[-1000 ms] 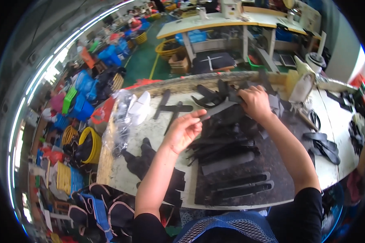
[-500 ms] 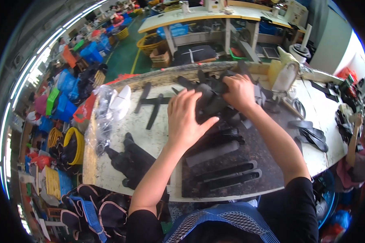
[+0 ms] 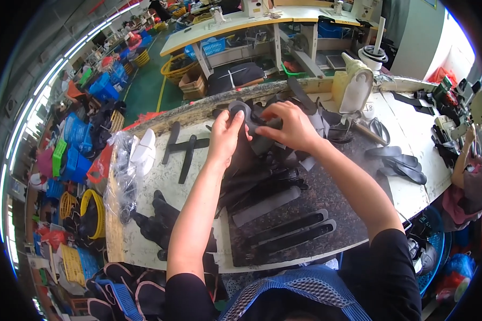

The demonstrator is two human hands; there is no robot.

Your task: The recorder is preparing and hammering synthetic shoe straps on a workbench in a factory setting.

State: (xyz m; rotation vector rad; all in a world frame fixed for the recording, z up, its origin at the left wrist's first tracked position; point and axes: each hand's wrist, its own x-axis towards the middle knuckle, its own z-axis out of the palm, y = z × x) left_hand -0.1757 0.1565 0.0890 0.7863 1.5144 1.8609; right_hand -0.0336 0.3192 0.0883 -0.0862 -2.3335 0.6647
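Note:
Above the heap at the far side of the bench, my left hand (image 3: 226,136) grips a dark grey curved piece (image 3: 240,108) with a rounded end, thumb on top. My right hand (image 3: 293,127) is closed at the same piece's right side, thumb and fingers bent around its edge. What lies under those fingertips is partly hidden. Behind and below spreads a heap of black and grey cut pieces (image 3: 301,96). Nearer me, a grey strip (image 3: 266,206) and two long black strips with pale edges (image 3: 294,235) lie on a dark mottled board (image 3: 343,206).
Black strips (image 3: 186,158) lie crossed at left, near white shapes (image 3: 143,145) and clear plastic wrap (image 3: 124,187). Scissors (image 3: 379,131), black sole-like pieces (image 3: 401,163) and a yellowish block (image 3: 345,88) sit at right. Another person's arm (image 3: 462,155) shows at far right.
My left hand has gone from open and spread to gripping the dark grey curved piece. My right hand has come off the heap, nearer and leftward, to that piece. The view has shifted slightly.

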